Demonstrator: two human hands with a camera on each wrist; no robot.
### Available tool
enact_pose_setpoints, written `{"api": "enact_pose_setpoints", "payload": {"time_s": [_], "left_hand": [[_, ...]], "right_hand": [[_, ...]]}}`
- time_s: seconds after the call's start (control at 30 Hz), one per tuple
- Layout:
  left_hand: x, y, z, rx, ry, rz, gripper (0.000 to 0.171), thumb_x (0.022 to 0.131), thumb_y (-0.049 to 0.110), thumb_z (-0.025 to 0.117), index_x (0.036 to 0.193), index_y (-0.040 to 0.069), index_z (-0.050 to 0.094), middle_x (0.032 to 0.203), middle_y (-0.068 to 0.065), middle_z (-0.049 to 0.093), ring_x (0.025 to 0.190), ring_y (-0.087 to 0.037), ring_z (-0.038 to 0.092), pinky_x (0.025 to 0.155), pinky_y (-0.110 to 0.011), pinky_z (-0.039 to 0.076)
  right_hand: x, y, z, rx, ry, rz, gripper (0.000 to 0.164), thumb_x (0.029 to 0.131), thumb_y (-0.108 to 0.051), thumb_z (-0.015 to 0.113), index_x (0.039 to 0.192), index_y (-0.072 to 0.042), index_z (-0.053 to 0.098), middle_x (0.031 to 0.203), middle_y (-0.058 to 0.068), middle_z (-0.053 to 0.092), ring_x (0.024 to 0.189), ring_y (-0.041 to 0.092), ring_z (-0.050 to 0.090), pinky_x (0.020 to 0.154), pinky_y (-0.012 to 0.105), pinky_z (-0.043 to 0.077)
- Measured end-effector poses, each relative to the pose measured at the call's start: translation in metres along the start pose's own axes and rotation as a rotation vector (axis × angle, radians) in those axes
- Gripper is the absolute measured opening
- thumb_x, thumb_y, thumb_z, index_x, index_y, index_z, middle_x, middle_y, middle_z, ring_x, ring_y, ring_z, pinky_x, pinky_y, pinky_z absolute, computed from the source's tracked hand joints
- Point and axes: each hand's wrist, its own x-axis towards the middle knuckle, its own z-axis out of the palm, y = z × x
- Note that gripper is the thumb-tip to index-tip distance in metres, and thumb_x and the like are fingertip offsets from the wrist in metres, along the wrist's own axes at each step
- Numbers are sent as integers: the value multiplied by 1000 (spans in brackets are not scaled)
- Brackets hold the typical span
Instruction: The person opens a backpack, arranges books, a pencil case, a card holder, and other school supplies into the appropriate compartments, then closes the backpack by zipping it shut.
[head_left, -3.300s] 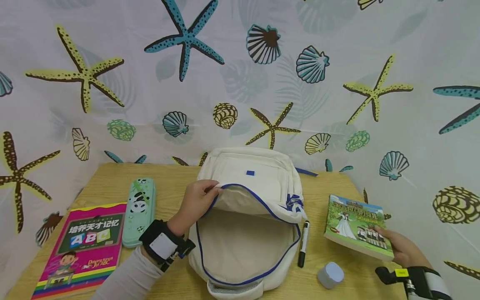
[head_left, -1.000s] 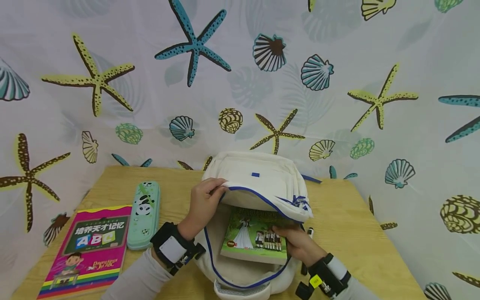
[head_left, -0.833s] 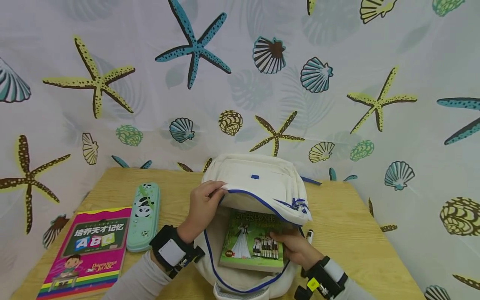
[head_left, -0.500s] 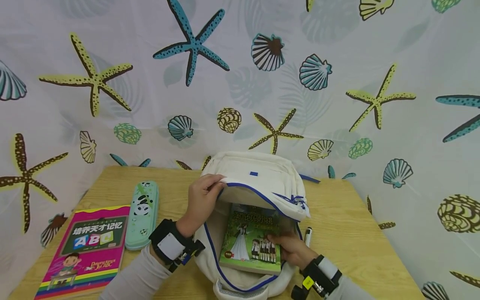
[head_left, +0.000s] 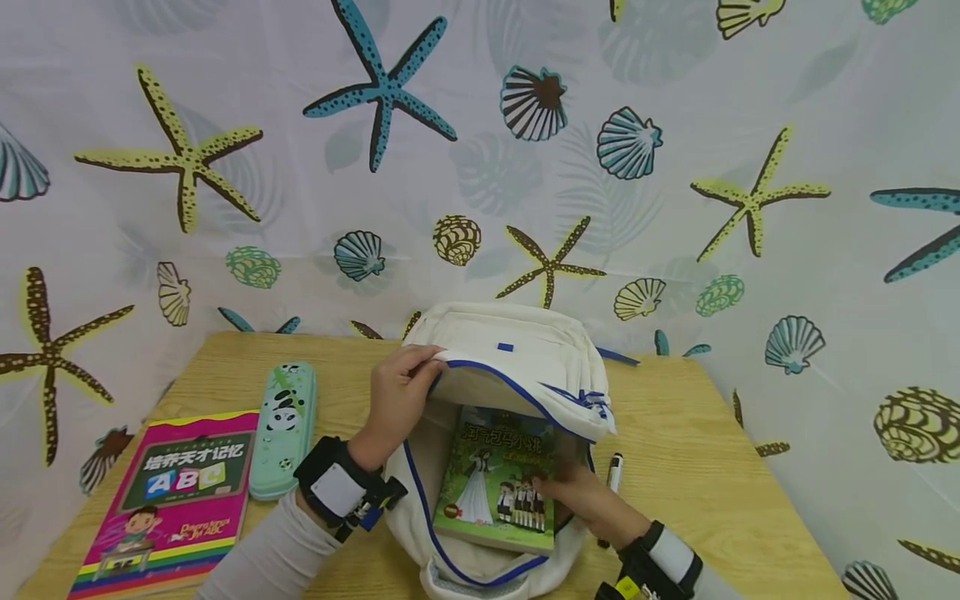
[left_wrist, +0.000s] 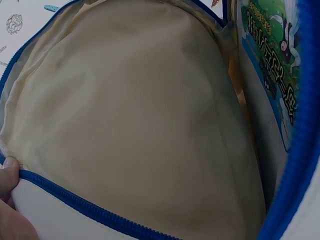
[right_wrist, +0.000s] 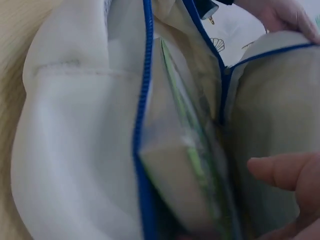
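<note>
A white backpack (head_left: 517,337) with blue zip edging lies unzipped on the wooden table. My left hand (head_left: 397,404) pinches the edge of its raised flap; in the left wrist view the thumb (left_wrist: 9,170) sits on the zip edge. Inside the main compartment lies a thick green storybook (head_left: 498,483), cover up. My right hand (head_left: 596,504) is at the book's right side, partly inside the opening. The right wrist view shows the right thumb (right_wrist: 280,170) held away from the book's cover; the other fingers are mostly hidden.
A pink ABC workbook (head_left: 172,500) and a green panda pencil case (head_left: 283,429) lie left of the backpack. Right of it, partly behind my right hand, is a black-and-white marker (head_left: 616,473). A patterned cloth (head_left: 480,167) hangs behind the table.
The storybook has moved from the table's right side into the backpack, carried by my right hand. The right thumb has come off the cover. My left hand keeps holding the flap.
</note>
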Motion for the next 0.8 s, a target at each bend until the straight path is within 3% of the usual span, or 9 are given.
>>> {"api": "enact_pose_setpoints", "payload": {"time_s": [0.1,0.17,0.3,0.43,0.63,0.7,0.8], "left_hand": [[1,-1,-2,-2,3,-6,13,76,1,67,88,-4,68,82,-14,67,67,-9,58,57,-14,45],[1,-2,-2,-5,5,-11,13,76,2,66,88,-4,69,82,-14,67,68,-8,58,58,-14,45],[2,-4,-4,-6,12,-10,13,76,3,67,88,-3,69,81,-13,67,66,-6,56,56,-14,44],[2,-4,-6,-11,12,-12,14,76,3,66,88,-4,69,79,-14,67,64,-6,55,55,-14,43],[3,-2,-9,-15,14,-43,14,74,-2,67,87,-6,68,81,-17,67,68,-4,56,58,-10,43],[4,0,-11,-12,18,-45,13,73,-5,67,86,-8,68,81,-19,66,68,-5,56,59,-9,43],[5,1,-13,-11,15,-40,13,72,-9,66,85,-10,67,80,-22,65,68,-7,57,59,-7,42]], "right_hand": [[-13,-14,-1,-241,47,-36,65,85,-20,59,133,12,29,132,33,34,118,46,37,90,50,40],[-23,-24,-2,-325,45,-95,57,85,-20,59,128,9,39,127,29,43,112,42,46,85,46,45],[-40,-40,-1,-389,80,-321,35,84,-15,60,113,5,55,110,22,58,95,28,59,76,30,50],[-52,-50,3,-436,252,-561,18,80,-6,64,97,-3,63,90,11,65,77,10,61,64,20,50],[-56,-60,1,-620,577,-969,27,66,7,73,89,-6,66,84,3,66,71,9,60,62,19,49],[-55,-63,-1,-665,651,-1040,30,62,7,75,88,-5,66,83,3,65,72,11,59,63,19,48],[-50,-66,-3,-709,717,-1054,36,60,3,78,92,-4,65,87,5,63,80,17,57,69,26,47]]}}
